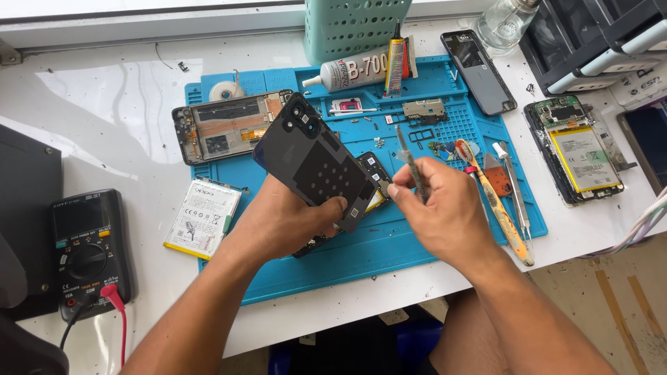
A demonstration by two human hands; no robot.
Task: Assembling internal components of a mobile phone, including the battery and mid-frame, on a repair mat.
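Observation:
My left hand (pixel 281 222) grips a dark phone back cover (pixel 313 161), lifted and tilted away from the phone body (pixel 379 182) underneath it, over the blue work mat (pixel 417 243). My right hand (pixel 445 215) pinches a thin metal pry tool (pixel 408 156) upright, its lower end near the phone's edge. The phone body is mostly hidden by the cover and my hands.
On the mat lie an opened phone frame (pixel 226 126), glue tubes (pixel 354 71), small screws, tweezers (pixel 514 187) and a worn toothbrush (pixel 493 201). A loose battery (pixel 203 217) and a multimeter (pixel 87 250) sit left. Another opened phone (pixel 577 149) lies right, a teal basket (pixel 354 26) behind.

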